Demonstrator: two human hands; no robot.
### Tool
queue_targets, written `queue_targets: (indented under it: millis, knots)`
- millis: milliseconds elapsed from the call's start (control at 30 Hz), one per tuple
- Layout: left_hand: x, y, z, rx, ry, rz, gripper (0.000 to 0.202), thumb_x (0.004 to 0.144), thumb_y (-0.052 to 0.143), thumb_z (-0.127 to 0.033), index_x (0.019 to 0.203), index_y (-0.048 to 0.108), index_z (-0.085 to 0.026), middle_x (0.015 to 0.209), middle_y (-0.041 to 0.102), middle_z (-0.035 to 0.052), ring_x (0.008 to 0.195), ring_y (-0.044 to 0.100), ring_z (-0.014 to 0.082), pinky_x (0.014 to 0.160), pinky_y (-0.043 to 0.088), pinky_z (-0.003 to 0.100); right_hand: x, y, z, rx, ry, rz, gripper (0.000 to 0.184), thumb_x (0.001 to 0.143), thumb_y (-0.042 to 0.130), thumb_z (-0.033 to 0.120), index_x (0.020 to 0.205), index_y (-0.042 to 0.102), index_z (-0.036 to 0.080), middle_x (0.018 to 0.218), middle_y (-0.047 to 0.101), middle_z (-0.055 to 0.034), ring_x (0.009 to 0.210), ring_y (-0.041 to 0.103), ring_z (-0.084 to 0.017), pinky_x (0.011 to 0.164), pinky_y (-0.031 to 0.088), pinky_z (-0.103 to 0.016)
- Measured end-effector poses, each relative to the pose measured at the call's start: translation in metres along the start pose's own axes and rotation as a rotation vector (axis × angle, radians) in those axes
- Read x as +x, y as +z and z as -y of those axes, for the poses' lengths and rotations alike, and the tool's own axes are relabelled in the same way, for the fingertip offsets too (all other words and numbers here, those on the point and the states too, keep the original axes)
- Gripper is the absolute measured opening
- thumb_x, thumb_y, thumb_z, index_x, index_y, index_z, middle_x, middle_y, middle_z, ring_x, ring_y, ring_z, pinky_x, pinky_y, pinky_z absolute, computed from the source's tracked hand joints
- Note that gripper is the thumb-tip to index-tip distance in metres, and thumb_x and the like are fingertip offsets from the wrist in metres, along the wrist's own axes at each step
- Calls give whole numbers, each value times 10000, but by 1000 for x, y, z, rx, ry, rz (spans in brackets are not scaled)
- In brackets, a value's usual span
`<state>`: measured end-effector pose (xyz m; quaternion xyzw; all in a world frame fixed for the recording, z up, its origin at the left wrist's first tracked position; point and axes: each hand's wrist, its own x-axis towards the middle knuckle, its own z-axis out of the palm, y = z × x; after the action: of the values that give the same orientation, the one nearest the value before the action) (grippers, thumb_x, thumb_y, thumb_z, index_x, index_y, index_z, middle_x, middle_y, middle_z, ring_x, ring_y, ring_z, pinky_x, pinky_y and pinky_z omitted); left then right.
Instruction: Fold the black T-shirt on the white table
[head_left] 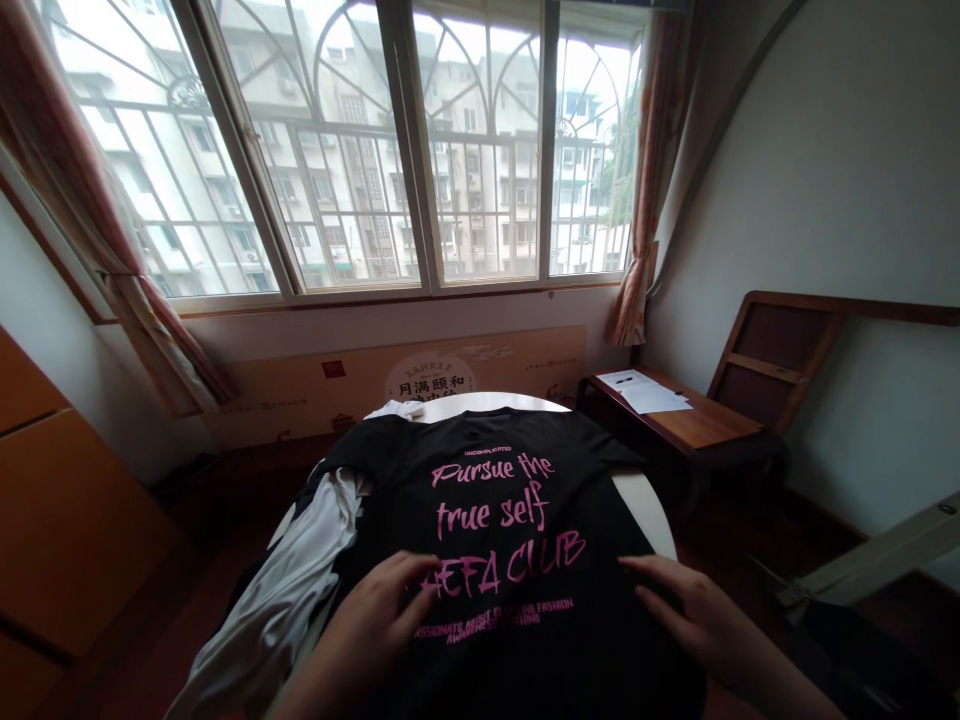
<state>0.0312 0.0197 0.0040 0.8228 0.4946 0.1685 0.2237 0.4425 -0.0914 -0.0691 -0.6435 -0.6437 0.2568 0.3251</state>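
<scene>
Two hands of yours lie palm down on a black T-shirt (487,440), and neither one pinches the cloth. Your left hand (379,610) rests with its fingers loosely spread, the fingertips over the start of the lowest big line of pink lettering. Your right hand (694,610) is flat too, fingers a little apart, near the shirt's right edge, well apart from the left. The shirt is spread print-up under and beyond both hands, covering most of a round white tabletop (645,500), whose bare rim shows just beyond your right hand. To the left of your left hand, a white garment (300,570) lies crumpled, partly under the shirt's edge and hanging off the tabletop. Further off beyond your right hand stands a low wooden side table (697,425) with sheets of paper (649,395) on it. Far ahead of both hands is a wide barred window (390,150).
</scene>
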Motion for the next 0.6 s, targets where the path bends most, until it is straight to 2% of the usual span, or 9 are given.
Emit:
queue_targets:
  millis: [67, 133, 233, 333, 400, 467, 600]
  knots:
    - [64, 22, -33, 47, 129, 65, 416, 898, 525, -425, 1234, 706, -260, 1290, 694, 49, 1227, 615, 244, 1091, 459, 343, 27, 22, 0, -124, -48, 3, 599, 964, 478, 490, 1476, 546, 187, 1534, 498, -98, 1451, 437, -283, 1234, 338, -451]
    - [125, 50, -59, 155, 206, 103, 434, 916, 526, -387, 1290, 677, -226, 1381, 643, 70, 1313, 553, 242, 1142, 402, 339, 43, 41, -8, -281, -25, 36, 666, 959, 486, 468, 1543, 438, 152, 1607, 378, -96, 1518, 318, -294, 1268, 255, -505]
    - [200, 95, -74, 349, 198, 178, 524, 960, 496, -430, 1417, 584, -191, 1565, 469, 102, 1471, 380, 258, 1227, 265, 354, 47, 60, -26, -441, 18, 79, 700, 972, 473, 502, 1566, 381, 144, 1639, 284, -83, 1544, 243, -310, 1276, 196, -560]
    - [256, 129, -65, 395, 102, 193, 654, 982, 427, -503, 1535, 439, -154, 1638, 324, 160, 1536, 230, 339, 1244, 190, 496, 38, 67, -38, -503, -4, 68, 686, 1008, 392, 551, 1577, 348, 171, 1649, 236, -53, 1548, 230, -298, 1281, 191, -558]
    - [283, 141, -51, 414, 22, 189, 712, 993, 345, -559, 1581, 354, -158, 1664, 240, 179, 1546, 176, 371, 1231, 155, 582, 33, 68, -43, -519, -13, 52, 673, 1018, 363, 561, 1583, 325, 198, 1649, 217, -36, 1546, 235, -295, 1277, 211, -556]
    - [304, 145, -36, 426, -34, 176, 742, 988, 292, -605, 1605, 299, -193, 1684, 174, 160, 1557, 129, 363, 1228, 114, 612, 30, 70, -48, -523, -24, 49, 664, 1018, 366, 564, 1584, 312, 222, 1646, 210, -29, 1541, 245, -302, 1270, 233, -560]
    - [332, 144, -12, 443, -83, 141, 747, 976, 262, -640, 1615, 271, -254, 1700, 134, 105, 1570, 82, 320, 1240, 85, 587, 26, 77, -65, -481, -27, 101, 664, 987, 456, 537, 1573, 336, 247, 1633, 220, -40, 1528, 263, -336, 1249, 272, -573]
